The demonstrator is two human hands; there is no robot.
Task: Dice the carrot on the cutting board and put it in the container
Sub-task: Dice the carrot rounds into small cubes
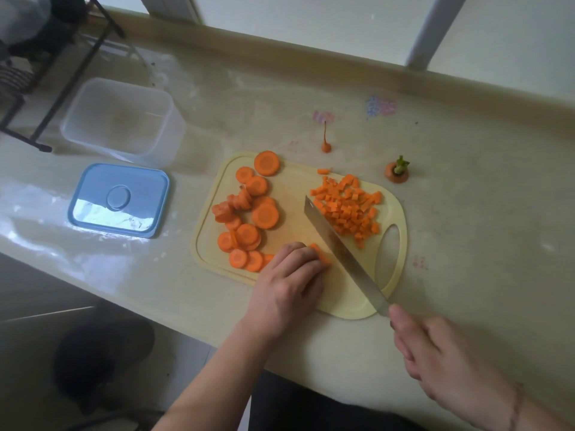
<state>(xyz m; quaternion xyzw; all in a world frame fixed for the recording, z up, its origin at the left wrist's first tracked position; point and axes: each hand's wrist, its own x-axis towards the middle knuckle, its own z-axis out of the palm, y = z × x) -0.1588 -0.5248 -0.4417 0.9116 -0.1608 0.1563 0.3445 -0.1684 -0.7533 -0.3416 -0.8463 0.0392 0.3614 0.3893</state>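
Observation:
A pale yellow cutting board (289, 188) lies on the counter. Several round carrot slices (264, 215) cover its left half, and a heap of diced carrot (350, 211) sits at its right. My left hand (287, 283) has curled fingers holding down a small stack of carrot pieces (322, 255) at the board's near edge. My right hand (435, 359) grips the handle of a knife (342, 250), whose blade lies slanted across the board just right of those pieces. The clear plastic container (123, 118), with nothing in it, stands at the far left.
The container's blue lid (119, 199) lies flat left of the board. A carrot tail (325, 144) and a carrot top with green stub (396, 171) lie on the counter behind the board. A black wire rack (46, 73) stands at the far left corner.

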